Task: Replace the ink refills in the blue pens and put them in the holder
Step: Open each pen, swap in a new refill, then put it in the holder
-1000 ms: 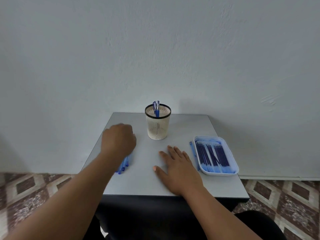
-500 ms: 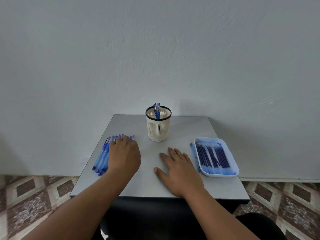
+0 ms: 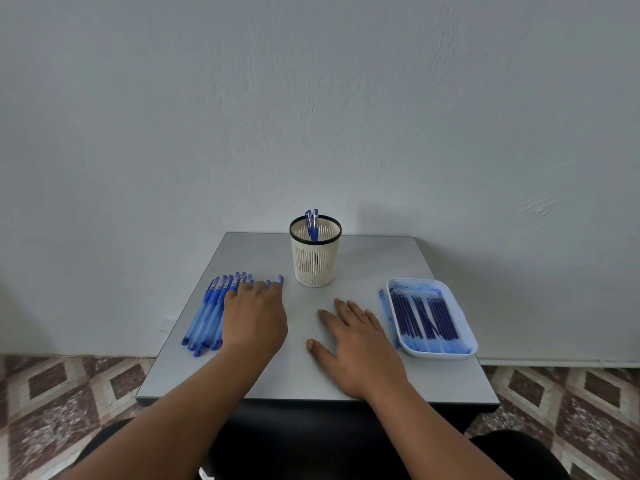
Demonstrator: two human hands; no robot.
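Two hands are on the table, and neither has a firm hold of anything yet; my left hand (image 3: 254, 315) lies over the row of blue pens (image 3: 207, 313) by the left edge, fingers bent down onto the barrels nearest the middle, though whether they already pinch one I cannot tell; my right hand (image 3: 360, 341) rests flat and relaxed on the bare table (image 3: 311, 379) near the front edge, grasping nothing. Beyond them, the holder (image 3: 315, 254) stands toward the back edge with a couple of pens upright in it; the white tray (image 3: 433, 318) of refills (image 3: 426, 317) sits by the right edge. I judge this the picking of the next pen; it calls for lifting one clear of its neighbours, then both hands to unscrew it.
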